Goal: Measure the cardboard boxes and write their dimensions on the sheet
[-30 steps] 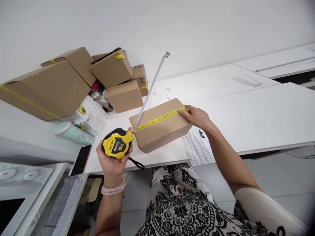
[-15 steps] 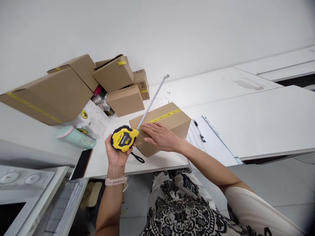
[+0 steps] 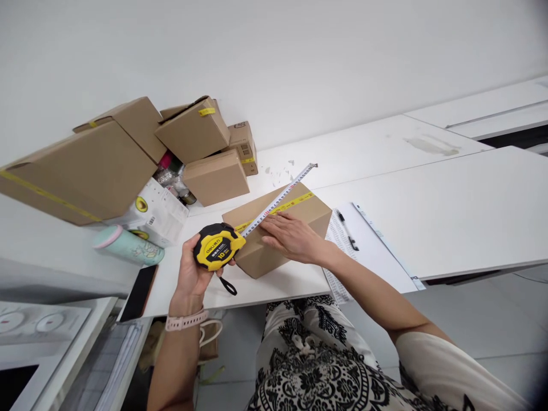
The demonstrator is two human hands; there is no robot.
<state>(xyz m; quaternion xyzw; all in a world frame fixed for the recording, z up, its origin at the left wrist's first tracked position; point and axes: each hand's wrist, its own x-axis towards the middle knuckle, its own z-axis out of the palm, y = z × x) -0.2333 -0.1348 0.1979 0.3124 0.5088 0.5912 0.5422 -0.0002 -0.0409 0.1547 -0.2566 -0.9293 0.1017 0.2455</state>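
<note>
My left hand (image 3: 194,268) is closed around a yellow and black tape measure (image 3: 218,246) at the left end of a cardboard box (image 3: 261,255). From its case a stretch of white blade (image 3: 280,198) runs slantwise over the top of the box, its hooked end reaching past the far edge. Yellow packing tape (image 3: 297,201) is stuck along the box's top. My right hand (image 3: 295,237) lies on the box with fingers stretched out, the fingertips close beside the blade; whether they touch it I cannot tell. A black wrist strap (image 3: 228,286) hangs from the tape measure.
Several cardboard boxes (image 3: 216,176) are stacked at the back left of the white table (image 3: 428,217). Near them lie a mint-green bottle (image 3: 131,245), a white carton with avocado pictures (image 3: 160,211) and a black phone-like slab (image 3: 138,292). Printed papers (image 3: 372,251) with a pen (image 3: 347,229) lie right of the box.
The blade has swung right and down, from beyond the box's left side to across its top. My left hand has turned slightly with the case, and my right hand has slid a little right.
</note>
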